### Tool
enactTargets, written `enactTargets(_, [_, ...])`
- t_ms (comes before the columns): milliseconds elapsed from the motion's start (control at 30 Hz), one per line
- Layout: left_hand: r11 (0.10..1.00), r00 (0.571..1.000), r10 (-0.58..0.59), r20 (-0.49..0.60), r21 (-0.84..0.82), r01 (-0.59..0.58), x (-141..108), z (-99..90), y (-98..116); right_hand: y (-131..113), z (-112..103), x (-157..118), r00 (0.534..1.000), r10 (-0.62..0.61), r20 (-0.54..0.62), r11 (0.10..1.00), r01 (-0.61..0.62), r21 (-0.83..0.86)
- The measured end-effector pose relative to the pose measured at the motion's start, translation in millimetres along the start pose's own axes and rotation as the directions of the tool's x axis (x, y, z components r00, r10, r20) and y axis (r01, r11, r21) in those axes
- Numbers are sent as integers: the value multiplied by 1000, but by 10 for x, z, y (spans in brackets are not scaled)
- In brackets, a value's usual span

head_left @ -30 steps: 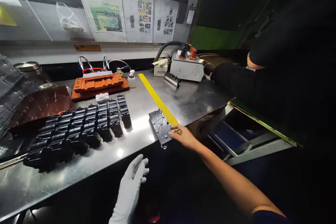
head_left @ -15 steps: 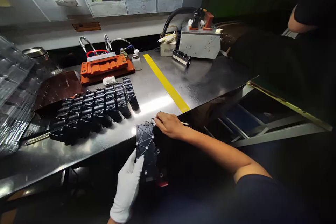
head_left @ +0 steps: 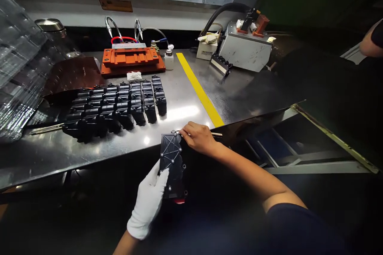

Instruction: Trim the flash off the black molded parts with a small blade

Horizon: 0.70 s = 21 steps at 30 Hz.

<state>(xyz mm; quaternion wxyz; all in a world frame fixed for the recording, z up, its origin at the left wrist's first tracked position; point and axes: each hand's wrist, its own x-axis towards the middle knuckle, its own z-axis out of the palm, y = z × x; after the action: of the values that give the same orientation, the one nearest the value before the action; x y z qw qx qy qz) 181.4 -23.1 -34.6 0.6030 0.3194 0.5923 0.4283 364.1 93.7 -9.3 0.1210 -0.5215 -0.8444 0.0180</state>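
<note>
At far left lie a stack of clear plastic trays (head_left: 18, 59) and a brown sheet (head_left: 72, 73), both on the stainless bench (head_left: 38, 155), beside rows of black moulded parts (head_left: 116, 107), with an orange fixture (head_left: 131, 57) beyond them. Moving right, your gloved left hand (head_left: 148, 201) is closed against the lower left edge of a black ribbed plastic cover (head_left: 171, 159), which you hold upright just past the bench edge, clear of the steel. Your bare right hand (head_left: 199, 138) curls its fingers at the cover's top edge and pinches a thin pale stick (head_left: 217, 134). The cover looks stiff and fairly light, though the glove may slide on its smooth face, so the long edges or ribs seem the safest hold. Further right run a yellow tape strip (head_left: 200, 91) and a grey metal box (head_left: 245, 48), and a co-worker's arm (head_left: 371, 42) shows at the far edge.
</note>
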Motion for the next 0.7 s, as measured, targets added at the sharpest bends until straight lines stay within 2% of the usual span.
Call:
enactTargets(267, [999,1000,28,8,-30,-28,-1,16,-2,6,-5,17,999,-21,-27,997,23,71])
enactTargets(433, [999,999,31,11,-44,-31,-5,15,-15,14,-31,8,999,18,-31,998,-16,52])
enactTargets(700, [996,999,24,25,-84,-22,-4,20,-32,23,-21,-308,999,-37,-34,965,45,259])
